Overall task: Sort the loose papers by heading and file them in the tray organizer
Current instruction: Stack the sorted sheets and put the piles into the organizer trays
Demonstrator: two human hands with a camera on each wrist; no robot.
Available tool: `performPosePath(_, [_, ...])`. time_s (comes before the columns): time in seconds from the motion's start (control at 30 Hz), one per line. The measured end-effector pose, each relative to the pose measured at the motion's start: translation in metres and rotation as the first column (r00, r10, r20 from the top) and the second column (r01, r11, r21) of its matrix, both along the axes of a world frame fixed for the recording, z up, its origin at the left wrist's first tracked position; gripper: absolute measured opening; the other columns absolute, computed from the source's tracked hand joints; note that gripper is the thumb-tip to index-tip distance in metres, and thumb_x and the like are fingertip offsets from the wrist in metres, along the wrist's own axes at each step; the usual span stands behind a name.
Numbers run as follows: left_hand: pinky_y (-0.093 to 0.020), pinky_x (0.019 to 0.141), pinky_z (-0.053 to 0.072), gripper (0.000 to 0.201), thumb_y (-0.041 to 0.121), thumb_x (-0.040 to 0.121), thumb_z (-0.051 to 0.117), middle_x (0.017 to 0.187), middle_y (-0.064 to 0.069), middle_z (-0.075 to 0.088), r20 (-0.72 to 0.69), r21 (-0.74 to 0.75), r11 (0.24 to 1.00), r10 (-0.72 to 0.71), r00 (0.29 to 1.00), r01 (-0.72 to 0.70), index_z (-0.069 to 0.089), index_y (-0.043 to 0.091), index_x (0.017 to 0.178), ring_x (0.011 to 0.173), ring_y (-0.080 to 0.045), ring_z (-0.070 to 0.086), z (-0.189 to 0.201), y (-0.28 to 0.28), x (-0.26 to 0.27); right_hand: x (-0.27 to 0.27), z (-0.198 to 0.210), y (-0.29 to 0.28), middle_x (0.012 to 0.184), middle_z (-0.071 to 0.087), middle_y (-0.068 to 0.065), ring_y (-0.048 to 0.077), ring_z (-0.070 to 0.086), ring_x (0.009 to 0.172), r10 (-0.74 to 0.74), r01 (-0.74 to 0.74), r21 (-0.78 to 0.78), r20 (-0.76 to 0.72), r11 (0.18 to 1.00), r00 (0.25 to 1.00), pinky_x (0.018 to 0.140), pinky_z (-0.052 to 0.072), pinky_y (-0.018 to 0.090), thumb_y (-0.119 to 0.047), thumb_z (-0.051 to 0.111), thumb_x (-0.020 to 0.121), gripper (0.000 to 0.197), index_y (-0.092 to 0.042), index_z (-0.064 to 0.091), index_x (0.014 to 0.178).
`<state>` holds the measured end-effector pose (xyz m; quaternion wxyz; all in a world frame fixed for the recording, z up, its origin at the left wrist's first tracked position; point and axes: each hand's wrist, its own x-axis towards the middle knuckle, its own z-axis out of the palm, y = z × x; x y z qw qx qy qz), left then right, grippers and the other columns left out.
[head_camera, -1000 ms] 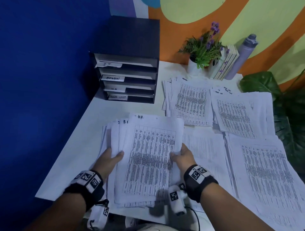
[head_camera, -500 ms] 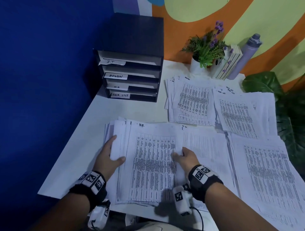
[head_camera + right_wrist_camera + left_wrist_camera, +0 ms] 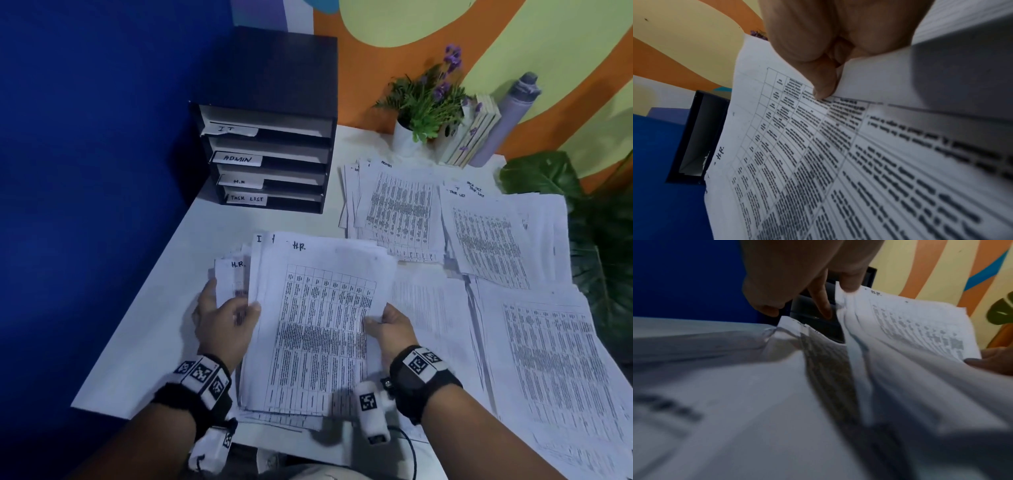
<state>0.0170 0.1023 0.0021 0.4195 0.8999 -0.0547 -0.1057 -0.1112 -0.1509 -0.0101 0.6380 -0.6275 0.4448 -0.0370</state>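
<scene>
While the lower edge of the H.R. stack is blurred and partly covered by the wrist-camera housing in the head view, its handwritten heading reads plainly at the top. The left hand holds the stack's left edge, thumb on top, fingers hidden underneath; the right hand pinches the right edge. Half a second ago the sheets lay flat on the bench under both hands; now the upper sheets are raised and an under-sheet headed H.R. shows by the left hand's fingers. Beyond the left hand stands the tray organizer, its slots labelled IT, ADMIN, H.R., TASK LIST. Other paper piles lie beyond and beside the right hand.

From the left wrist, much is blurred; the left hand has its thumb on the lifted stack, one finger pointing down behind it.

From the right wrist, the right hand presses its thumb onto the printed table of the stack, other fingers hidden behind the paper; the organizer is cut off by it.
</scene>
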Motion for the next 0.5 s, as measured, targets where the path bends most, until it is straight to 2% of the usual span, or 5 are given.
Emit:
performPosePath(0.23, [-0.03,0.074,0.043,0.02,0.026,0.089,0.07,0.082,0.0,0.064,-0.186,-0.142,0.969,0.175,0.967,-0.203,0.058,0.012,0.08,0.091,-0.031,0.064,0.008,0.002,0.005,0.0,0.009,-0.004,0.074,0.05,0.013,0.024,0.05,0.077,-0.051,0.049,-0.089,-0.017,0.995,0.999,0.077,0.05,0.041,0.004,0.061,0.087,0.001,0.004,0.061,0.088])
performPosePath(0.27, [-0.03,0.075,0.042,0.018,0.023,0.089,0.069,0.084,-0.002,0.063,-0.171,-0.094,0.971,0.203,0.964,-0.221,0.058,0.01,0.085,0.092,-0.032,0.063,0.006,0.005,0.006,0.0,0.007,-0.008,0.097,0.04,-0.003,0.033,0.058,0.085,-0.073,0.07,-0.099,-0.018,0.993,0.997,0.087,0.049,0.046,0.004,0.06,0.088,0.02,0.015,0.057,0.105])
performPosePath(0.33, [-0.032,0.082,0.044,0.028,0.015,0.089,0.069,0.107,-0.008,0.061,-0.171,-0.06,0.965,0.242,0.955,-0.255,0.056,0.007,0.112,0.101,-0.032,0.062,0.005,0.008,0.007,-0.002,0.004,-0.012,0.123,0.047,0.027,0.04,0.061,0.095,-0.093,0.092,-0.073,-0.009,0.993,0.996,0.094,0.046,0.044,0.005,0.059,0.089,0.037,0.021,0.045,0.119])
performPosePath(0.37, [-0.035,0.089,0.046,0.044,0.012,0.088,0.07,0.124,-0.01,0.055,-0.149,-0.053,0.966,0.242,0.959,-0.252,0.05,0.008,0.127,0.109,-0.03,0.058,0.004,0.009,0.008,-0.003,0.006,-0.011,0.08,0.053,0.026,0.031,0.059,0.083,-0.094,0.093,-0.066,-0.021,0.993,0.995,0.086,0.047,0.039,0.004,0.06,0.089,0.035,0.02,0.047,0.117])
performPosePath(0.5, [-0.031,0.107,0.035,0.044,0.022,0.09,0.068,0.139,-0.002,0.044,-0.044,-0.046,0.999,-0.004,0.999,0.002,0.054,0.016,0.132,0.127,-0.02,0.045,0.009,0.002,0.005,-0.003,0.001,-0.008,0.08,0.058,0.012,0.022,0.051,0.073,-0.063,0.063,0.018,-0.025,0.998,0.998,0.07,0.045,0.039,0.002,0.06,0.089,0.015,0.011,0.055,0.1])
